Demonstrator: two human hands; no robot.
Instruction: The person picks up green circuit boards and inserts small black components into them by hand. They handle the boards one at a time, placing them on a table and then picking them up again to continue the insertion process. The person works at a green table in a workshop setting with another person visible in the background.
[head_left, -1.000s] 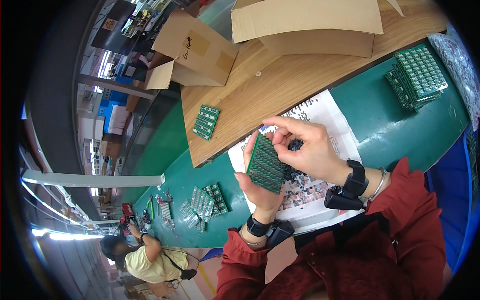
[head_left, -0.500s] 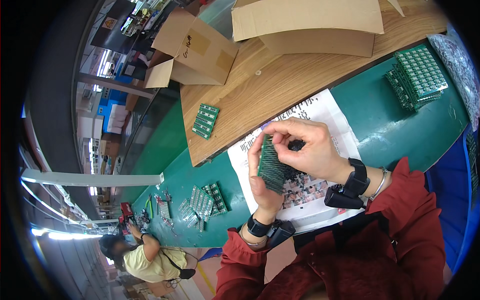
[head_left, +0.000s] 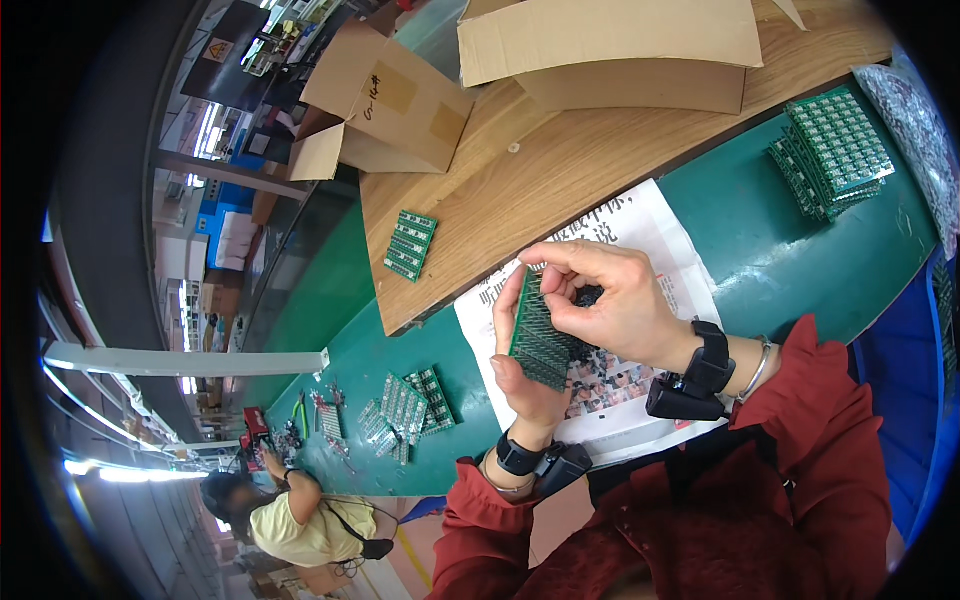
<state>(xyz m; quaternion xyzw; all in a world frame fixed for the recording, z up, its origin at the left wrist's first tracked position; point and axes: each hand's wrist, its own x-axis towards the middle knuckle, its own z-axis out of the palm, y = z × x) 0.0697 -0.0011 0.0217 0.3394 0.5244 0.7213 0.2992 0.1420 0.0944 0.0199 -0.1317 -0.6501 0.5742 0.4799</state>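
A green circuit board panel with rows of thin upright pins stands tilted over the newspaper. My left hand grips it along its left and lower edges, thumb near the bottom and fingers up the side. At the board's upper part, my right hand has thumb and index finger drawn together in a pinch against the pins. Whatever sits between those fingertips is too small to make out. Behind and below the right hand lie small black parts in a heap, mostly hidden by the hand and board.
Stacked circuit boards sit at the right, beside a plastic bag. One board lies on the wooden shelf, near cardboard boxes. More boards lie left on the green table. A co-worker works farther left.
The board has tilted slightly in my left hand, and my right hand's fingers have shifted a little at its upper part. Both hands otherwise keep their places.
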